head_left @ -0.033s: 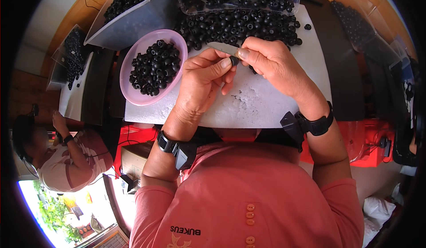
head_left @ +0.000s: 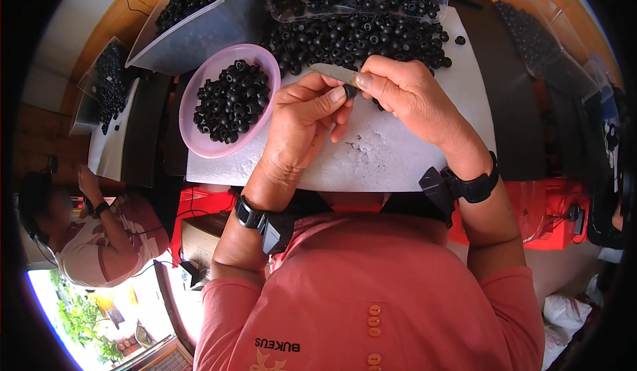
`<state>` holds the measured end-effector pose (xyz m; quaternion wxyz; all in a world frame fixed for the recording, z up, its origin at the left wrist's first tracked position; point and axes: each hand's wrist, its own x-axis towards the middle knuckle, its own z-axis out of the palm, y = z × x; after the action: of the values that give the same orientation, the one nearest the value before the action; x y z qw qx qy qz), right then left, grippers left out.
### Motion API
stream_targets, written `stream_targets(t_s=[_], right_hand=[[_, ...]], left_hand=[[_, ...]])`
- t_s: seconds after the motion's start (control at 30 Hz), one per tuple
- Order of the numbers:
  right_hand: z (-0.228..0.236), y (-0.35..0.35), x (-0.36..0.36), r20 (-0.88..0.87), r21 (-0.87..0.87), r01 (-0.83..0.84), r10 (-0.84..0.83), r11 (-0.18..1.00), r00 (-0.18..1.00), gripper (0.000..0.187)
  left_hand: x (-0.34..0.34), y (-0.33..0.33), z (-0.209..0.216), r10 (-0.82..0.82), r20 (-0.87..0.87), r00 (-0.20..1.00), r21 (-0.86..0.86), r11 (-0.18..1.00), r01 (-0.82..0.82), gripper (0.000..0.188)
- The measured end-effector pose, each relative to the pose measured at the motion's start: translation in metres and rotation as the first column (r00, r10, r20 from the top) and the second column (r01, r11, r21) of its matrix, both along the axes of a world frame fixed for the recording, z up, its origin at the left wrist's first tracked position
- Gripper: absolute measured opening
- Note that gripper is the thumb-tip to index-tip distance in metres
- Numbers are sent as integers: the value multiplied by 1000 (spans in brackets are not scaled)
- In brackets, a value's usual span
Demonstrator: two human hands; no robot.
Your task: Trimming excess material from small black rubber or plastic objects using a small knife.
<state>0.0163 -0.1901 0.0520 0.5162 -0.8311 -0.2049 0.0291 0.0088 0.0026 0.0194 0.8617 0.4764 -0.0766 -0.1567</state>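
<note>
Over the white foam board (head_left: 398, 152), my left hand (head_left: 302, 116) pinches a small round black part (head_left: 350, 91) between thumb and fingers. My right hand (head_left: 411, 96) is closed on a small knife (head_left: 333, 72), its pale blade pointing left above the black part. My right fingertips are right beside the part. Just left of my left hand is a pink oval bowl (head_left: 189, 129) holding many hollow black parts (head_left: 232, 99). A heap of like parts (head_left: 352, 36) covers the far side of the board, beyond both hands.
Behind the bowl stands a grey plastic bin (head_left: 192, 36) of black parts. A clear tub (head_left: 355, 14) with more sits at the back, its front lip above the heap. At far left, another person (head_left: 106, 238) sits by a separate table. Red crates (head_left: 551, 215) are at lower right.
</note>
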Motion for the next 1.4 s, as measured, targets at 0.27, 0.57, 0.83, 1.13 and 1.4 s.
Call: stream_targets(t_s=[0.27,0.57,0.83,1.13,1.4], right_hand=[[0,-2,0,0,6,-44,44,999,999,25],[-2,0,0,41,-19,-57,58,998,997,23],[-9,0,2,206,-96,-98,116,991,972,23],[-6,-6,8,73,111,68,-77,992,994,29],[-9,-1,5,46,58,50,-53,997,998,26]], left_hand=[[0,2,-1,-15,-44,999,-23,1000,14,10],[3,6,-3,-35,-68,997,-42,999,32,14],[11,14,-12,-118,-82,990,-140,985,106,15],[9,3,-3,-3,-29,1000,-87,996,0,23],[6,3,0,22,-27,999,-51,998,-23,16]])
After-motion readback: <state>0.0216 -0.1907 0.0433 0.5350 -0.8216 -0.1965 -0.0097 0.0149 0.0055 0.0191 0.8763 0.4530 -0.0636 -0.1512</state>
